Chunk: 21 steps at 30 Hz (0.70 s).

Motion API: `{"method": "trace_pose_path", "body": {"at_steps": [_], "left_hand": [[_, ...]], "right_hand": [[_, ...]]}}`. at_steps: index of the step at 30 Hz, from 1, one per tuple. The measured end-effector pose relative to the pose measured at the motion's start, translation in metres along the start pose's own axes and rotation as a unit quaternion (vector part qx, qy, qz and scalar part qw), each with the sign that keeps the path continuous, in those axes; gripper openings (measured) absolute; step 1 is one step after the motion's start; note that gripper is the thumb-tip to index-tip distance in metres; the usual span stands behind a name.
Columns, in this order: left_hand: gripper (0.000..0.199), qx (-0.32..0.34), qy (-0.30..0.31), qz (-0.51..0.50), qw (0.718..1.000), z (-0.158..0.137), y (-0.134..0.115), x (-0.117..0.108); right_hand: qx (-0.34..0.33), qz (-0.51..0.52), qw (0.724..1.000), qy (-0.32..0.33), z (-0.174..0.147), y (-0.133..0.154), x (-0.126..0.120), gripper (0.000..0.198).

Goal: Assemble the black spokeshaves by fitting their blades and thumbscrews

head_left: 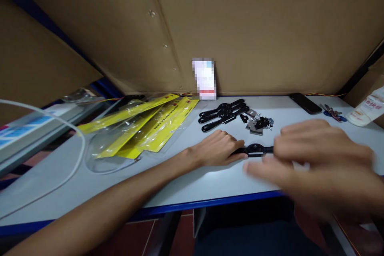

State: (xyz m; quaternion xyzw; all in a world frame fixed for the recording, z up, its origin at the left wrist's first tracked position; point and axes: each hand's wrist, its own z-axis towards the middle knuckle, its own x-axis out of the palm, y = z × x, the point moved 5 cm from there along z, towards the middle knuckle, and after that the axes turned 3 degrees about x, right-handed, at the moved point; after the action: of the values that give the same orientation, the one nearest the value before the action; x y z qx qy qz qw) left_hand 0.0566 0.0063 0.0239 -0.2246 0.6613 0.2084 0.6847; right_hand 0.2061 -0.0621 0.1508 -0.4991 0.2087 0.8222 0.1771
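A black spokeshave body (256, 149) lies level, just above or on the tabletop. My left hand (220, 149) is closed around its left handle. My right hand (315, 160) is smeared by motion in front of the right handle, which it hides. Whether those fingers grip anything cannot be made out. Behind the hands, several more black spokeshave bodies (224, 114) lie in a pile. Beside them is a small heap of metal blades and black parts (258, 123).
Yellow-backed clear plastic packages (162, 122) cover the table's left side. A lit phone (205, 79) leans against the cardboard wall (255, 28). A dark phone (305, 103), keys (333, 113) and a white bottle (366, 108) sit at right. A white cable (81, 148) loops at left.
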Motion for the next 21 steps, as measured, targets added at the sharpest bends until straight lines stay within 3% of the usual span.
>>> {"method": "trace_pose_path", "body": {"at_steps": [2,6,10,17,21], "left_hand": [[0.045,0.003,-0.007,0.005,1.0,0.0,0.001,0.001],[0.046,0.013,-0.019,-0.004,1.0,0.001,0.003,0.004],[0.043,0.012,-0.015,-0.002,1.0,0.001,0.004,0.005],[0.048,0.014,-0.034,-0.014,0.999,0.0,0.006,0.003],[0.047,-0.056,-0.067,0.016,0.996,0.0,0.025,-0.001]], "right_hand": [[-0.002,-0.016,0.999,0.044,0.015,-0.027,0.012,0.035],[0.068,-0.071,0.973,0.211,0.019,-0.074,0.06,0.014],[0.086,-0.075,0.952,0.285,0.008,-0.077,0.089,0.025],[0.089,-0.009,0.94,0.329,0.0,-0.082,0.092,0.012],[0.126,0.016,0.929,0.349,-0.004,-0.101,0.084,0.012]]}}
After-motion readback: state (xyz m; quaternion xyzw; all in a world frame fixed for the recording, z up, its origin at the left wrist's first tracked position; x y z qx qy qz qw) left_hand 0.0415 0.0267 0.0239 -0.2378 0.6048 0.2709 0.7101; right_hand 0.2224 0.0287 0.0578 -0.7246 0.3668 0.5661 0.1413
